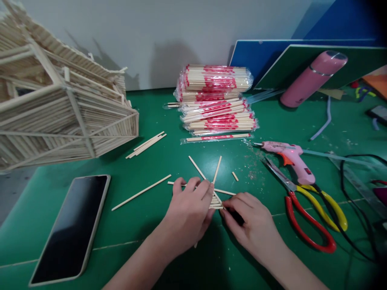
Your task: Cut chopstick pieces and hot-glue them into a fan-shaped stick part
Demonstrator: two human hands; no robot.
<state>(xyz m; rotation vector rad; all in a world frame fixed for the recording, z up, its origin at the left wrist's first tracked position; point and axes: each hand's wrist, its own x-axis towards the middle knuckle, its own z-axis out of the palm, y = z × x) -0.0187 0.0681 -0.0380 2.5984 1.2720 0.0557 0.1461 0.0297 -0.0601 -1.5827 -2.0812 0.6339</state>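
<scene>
Stick star [217, 197]: on the green table [178, 157], partly under our left hand [189, 209].
Skew risk: short sticks [215, 204] may shift if either hand nudges them.
Left hand: palm down, arched over; hidden grip, we cannot tell.
Right hand [250, 217]: low, thumb and forefinger pinching the star's corner.

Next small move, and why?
Probably press the ends of the short slats with the right hand: its fingertips sit at that corner of the crossed-stick frame, while the left hand lies over the frame, seemingly steadying it.
</scene>
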